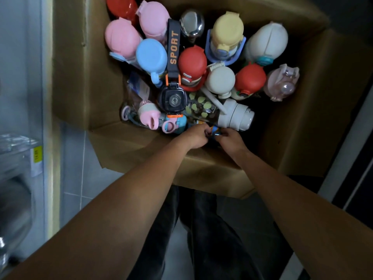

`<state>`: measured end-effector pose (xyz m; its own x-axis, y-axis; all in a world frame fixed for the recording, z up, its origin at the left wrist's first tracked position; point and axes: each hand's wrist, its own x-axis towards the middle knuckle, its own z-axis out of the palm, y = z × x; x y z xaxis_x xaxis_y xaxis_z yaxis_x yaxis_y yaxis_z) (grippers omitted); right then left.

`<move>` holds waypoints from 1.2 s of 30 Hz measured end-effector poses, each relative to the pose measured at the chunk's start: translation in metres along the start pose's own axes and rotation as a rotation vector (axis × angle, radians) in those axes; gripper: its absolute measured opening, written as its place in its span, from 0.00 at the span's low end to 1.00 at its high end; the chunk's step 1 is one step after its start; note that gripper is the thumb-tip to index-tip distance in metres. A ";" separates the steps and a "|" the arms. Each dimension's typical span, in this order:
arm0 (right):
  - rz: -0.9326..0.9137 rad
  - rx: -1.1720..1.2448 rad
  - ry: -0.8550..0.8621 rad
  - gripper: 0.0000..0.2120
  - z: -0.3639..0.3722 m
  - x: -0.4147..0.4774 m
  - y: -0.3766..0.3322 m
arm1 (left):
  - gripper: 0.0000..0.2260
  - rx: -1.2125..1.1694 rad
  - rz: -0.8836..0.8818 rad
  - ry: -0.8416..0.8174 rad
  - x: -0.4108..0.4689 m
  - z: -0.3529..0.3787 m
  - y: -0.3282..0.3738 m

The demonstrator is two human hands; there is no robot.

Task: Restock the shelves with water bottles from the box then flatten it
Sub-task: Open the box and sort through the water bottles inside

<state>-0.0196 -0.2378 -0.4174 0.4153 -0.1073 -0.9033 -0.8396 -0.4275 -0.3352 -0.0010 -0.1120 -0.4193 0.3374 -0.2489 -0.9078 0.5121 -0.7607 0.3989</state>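
Left hand [196,136] and right hand [230,138] sit almost touching inside the box [84,77] by its near wall, each with fingers curled on a small blue thing [215,130], just beside a white bottle [236,116] lying flat among upright, coloured-lidded bottles [192,61].

one view only: wide-angle camera on the head, faced forward and steeply down along both forearms. it sat close over the open box [84,77], which filled the upper frame. left hand [196,138] and right hand [232,139] were mid-frame, floor [84,178] below.
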 end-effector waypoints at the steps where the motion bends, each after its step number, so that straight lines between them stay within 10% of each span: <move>1: 0.000 0.012 -0.005 0.13 0.001 -0.001 -0.001 | 0.17 0.041 0.001 -0.020 -0.002 0.000 0.001; 25: 0.221 0.251 -0.275 0.09 -0.060 -0.092 -0.076 | 0.10 -0.561 0.106 -0.118 -0.135 -0.014 0.091; 36: -0.004 -0.545 -0.396 0.16 -0.101 -0.162 -0.139 | 0.15 -0.396 0.079 0.277 -0.189 -0.057 0.074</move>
<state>0.0652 -0.2515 -0.1975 0.1706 0.1882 -0.9672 -0.4983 -0.8304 -0.2494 0.0178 -0.0870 -0.2105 0.5571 -0.0871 -0.8259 0.7194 -0.4462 0.5323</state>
